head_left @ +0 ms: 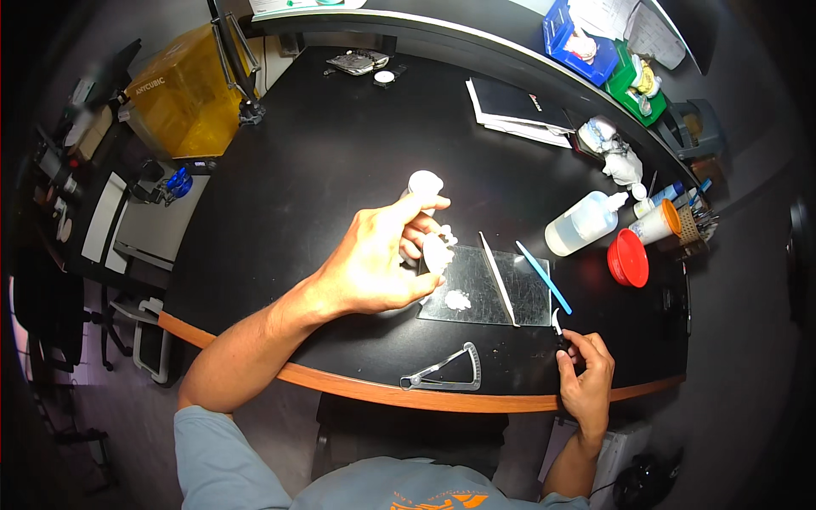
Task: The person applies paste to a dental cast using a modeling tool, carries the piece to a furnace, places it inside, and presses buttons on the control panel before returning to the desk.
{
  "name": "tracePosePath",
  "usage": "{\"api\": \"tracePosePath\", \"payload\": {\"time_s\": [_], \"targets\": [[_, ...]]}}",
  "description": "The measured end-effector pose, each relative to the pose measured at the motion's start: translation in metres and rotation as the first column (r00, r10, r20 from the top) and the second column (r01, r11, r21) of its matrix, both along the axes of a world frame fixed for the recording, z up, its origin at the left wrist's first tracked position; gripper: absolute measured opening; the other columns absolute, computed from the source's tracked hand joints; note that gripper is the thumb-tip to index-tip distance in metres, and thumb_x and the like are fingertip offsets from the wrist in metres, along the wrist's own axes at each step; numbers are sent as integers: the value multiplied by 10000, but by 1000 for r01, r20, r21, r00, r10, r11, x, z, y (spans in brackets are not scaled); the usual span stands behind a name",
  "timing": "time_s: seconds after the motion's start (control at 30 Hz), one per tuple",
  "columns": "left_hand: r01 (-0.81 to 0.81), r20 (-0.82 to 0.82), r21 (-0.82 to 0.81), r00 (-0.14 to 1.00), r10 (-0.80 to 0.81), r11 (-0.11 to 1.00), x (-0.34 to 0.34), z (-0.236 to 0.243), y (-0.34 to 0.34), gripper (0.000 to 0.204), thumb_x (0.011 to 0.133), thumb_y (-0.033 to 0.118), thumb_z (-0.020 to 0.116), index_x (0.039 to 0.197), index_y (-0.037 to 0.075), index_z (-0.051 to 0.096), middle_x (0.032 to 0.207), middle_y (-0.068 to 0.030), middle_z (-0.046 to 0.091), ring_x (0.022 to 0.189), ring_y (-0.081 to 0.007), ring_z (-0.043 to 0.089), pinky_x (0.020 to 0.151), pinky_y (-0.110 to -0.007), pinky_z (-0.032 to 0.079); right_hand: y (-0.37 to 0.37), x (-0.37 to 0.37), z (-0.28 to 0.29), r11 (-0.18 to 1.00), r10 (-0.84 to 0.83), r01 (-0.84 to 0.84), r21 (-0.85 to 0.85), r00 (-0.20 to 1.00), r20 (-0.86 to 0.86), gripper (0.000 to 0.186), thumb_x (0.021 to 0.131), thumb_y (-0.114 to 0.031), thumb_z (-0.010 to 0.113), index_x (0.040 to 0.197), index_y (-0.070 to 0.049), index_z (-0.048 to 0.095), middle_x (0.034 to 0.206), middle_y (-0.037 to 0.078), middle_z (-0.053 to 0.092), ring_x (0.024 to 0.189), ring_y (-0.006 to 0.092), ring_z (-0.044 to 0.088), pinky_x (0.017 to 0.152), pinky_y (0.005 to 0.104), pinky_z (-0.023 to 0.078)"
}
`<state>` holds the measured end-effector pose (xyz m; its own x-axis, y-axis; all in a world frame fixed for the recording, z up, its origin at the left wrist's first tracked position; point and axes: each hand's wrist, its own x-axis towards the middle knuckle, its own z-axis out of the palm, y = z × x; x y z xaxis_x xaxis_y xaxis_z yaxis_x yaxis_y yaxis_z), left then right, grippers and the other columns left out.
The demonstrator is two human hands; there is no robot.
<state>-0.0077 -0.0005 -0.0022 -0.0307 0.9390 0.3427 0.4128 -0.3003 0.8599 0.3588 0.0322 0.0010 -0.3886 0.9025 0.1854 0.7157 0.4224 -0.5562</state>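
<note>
Left fingers (416,206): gripping my white, lumpy, chalky-looking piece (437,253) (overlit)
Right fingers (566,369): pinching my black-handled, curved-tipped tool (561,342)
Tip (556,320): I'd keep strokes light

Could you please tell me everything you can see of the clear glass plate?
The glass plate looks like a clear, roughly rectangular slab with streaks or scratches. It lies flat on the black desk, near the wooden front edge. A white clump sits toward its lower left; a pale stick and a blue stick lie across its right half. The left hand hides part of its left edge.
</note>
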Motion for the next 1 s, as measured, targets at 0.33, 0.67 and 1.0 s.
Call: {"api": "tracePosePath", "payload": {"time_s": [0.33, 0.67, 1.0], "targets": [[234, 450, -170, 883, -135, 957, 3, -1, -5, 812, 737, -74, 853, 1452, 7, 476, 1172, -146, 693, 1009, -163, 712, 894, -276, 582, 36, -88, 22, 929, 318, -327, 175, 945, 77, 176, 814, -97, 804, 936, 12, 741, 842, 174, 714, 758, 368, 710, 699, 438, 574], [496, 798, -208, 585, -147, 843, -8, 7, -2, 892, 766, -69, 844, 1534, 7, 397, 1372, -237, 635, 1189, -261, 687, 1005, -354, 571, 49, -110, 19, 983, 166, -179, 29, 951, 263, 133, 787, -107, 789, 817, 8, 729, 714, 197, 710, 728, 417, 725, 690, 469, 600], [516, 868, -189, 486, -104, 835, -12, 8, 1, 827, 789, -51, 763, 1529, -16, 397, 1360, -245, 642, 1252, -296, 648, 999, -382, 551, 39, -88, 18, 846, 131, -353, -400, 864, -486, 144, 899, 69, 609, 999, 34, 707, 909, 64, 667, 758, 99, 622, 668, 248, 528]]}}
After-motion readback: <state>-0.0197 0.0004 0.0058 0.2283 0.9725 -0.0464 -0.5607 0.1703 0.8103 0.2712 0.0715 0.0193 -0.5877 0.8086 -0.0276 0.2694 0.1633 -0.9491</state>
